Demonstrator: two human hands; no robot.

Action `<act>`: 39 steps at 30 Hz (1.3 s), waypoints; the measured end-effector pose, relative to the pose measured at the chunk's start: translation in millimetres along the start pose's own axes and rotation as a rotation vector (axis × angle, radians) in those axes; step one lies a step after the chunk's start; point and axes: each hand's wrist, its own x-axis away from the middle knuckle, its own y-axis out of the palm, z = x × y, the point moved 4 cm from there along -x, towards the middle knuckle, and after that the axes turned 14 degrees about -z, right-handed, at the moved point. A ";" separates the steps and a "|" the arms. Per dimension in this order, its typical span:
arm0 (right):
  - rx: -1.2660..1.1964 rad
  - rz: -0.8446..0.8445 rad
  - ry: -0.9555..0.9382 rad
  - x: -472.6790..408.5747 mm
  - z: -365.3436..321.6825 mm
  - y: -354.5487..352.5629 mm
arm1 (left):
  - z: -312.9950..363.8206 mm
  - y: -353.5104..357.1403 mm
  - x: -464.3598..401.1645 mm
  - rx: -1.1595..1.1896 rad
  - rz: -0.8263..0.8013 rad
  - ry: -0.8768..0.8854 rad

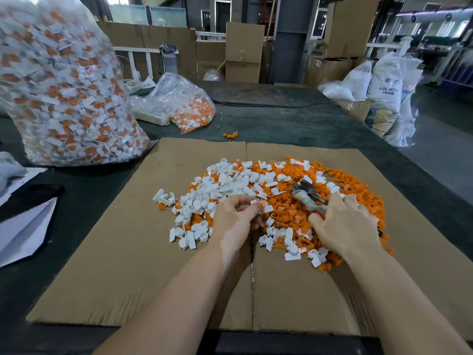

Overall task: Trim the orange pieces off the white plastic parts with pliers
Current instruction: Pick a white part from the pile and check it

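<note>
A heap of white plastic parts (220,185) and orange pieces (289,213) lies on flattened cardboard (122,252). My left hand (234,216) pinches a small white part with orange on it (259,204) between thumb and fingertips, just above the heap. My right hand (343,226) grips the handles of worn pliers (305,194); their dark jaws point up and left over the orange pieces, a short way right of the pinched part. Whether the jaws are apart is unclear.
A tall clear bag of white-and-orange parts (64,85) stands at the left. A smaller clear bag (184,103) lies behind the cardboard. A few loose orange pieces (230,135) sit on the dark table. White sheets (23,226) lie at the left edge; white sacks (384,83) stand at the right.
</note>
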 end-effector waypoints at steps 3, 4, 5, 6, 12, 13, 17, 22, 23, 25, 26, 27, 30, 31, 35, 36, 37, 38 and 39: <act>-0.226 -0.107 -0.169 6.1 -13.8 -9.3 | 8.0 -0.4 -5.2 0.136 0.009 -0.021; -0.294 -0.186 -0.225 8.6 -18.7 -11.0 | 9.3 -0.9 -6.8 0.169 0.007 -0.031; -0.355 -0.264 -0.276 11.2 -23.3 -11.9 | 9.8 -1.7 -8.5 0.185 0.007 -0.044; -0.419 -0.334 -0.321 14.6 -27.7 -12.4 | 9.9 -2.8 -10.1 0.187 0.014 -0.058; -0.648 -0.590 -0.389 29.0 -41.1 -7.0 | 8.7 -12.4 -13.8 0.201 0.083 -0.117; -0.653 -0.606 -0.394 30.2 -42.1 -7.3 | 8.4 -13.4 -13.5 0.200 0.086 -0.121; -0.692 -0.665 -0.386 33.8 -44.3 -9.1 | 7.8 -15.1 -13.3 0.196 0.102 -0.131; -0.625 -0.640 -0.417 33.6 -47.8 -10.4 | 8.6 -15.7 -13.6 0.199 0.115 -0.140; -0.596 -0.608 -0.431 33.2 -49.0 -10.4 | 9.0 -15.2 -13.7 0.197 0.118 -0.141; -0.542 -0.547 -0.450 32.9 -51.0 -9.6 | 9.9 -14.2 -13.4 0.192 0.125 -0.139; -0.517 -0.521 -0.456 33.1 -51.9 -9.3 | 10.1 -13.9 -13.1 0.189 0.129 -0.136; -0.498 -0.500 -0.457 33.5 -52.1 -9.0 | 10.4 -13.6 -12.8 0.185 0.132 -0.134; -0.482 -0.447 -0.440 33.5 -51.6 -8.1 | 11.4 -12.4 -11.2 0.182 0.134 -0.125; -0.476 -0.429 -0.433 33.1 -51.1 -7.3 | 11.2 -12.2 -11.0 0.178 0.138 -0.122; -0.449 -0.358 -0.436 32.3 -49.6 -4.1 | 9.3 -10.2 -7.9 0.183 0.139 -0.120; -0.479 -0.357 -0.443 31.7 -47.9 -2.6 | 8.7 -10.4 -7.5 0.192 0.141 -0.118; -0.524 -0.353 -0.445 31.0 -44.9 -1.7 | 8.4 -11.0 -7.3 0.199 0.145 -0.114; -0.572 -0.336 -0.439 29.8 -40.3 -1.4 | 8.3 -12.2 -6.8 0.199 0.150 -0.108; -0.599 -0.301 -0.420 27.0 -34.3 -1.0 | 8.4 -13.9 -6.3 0.194 0.152 -0.100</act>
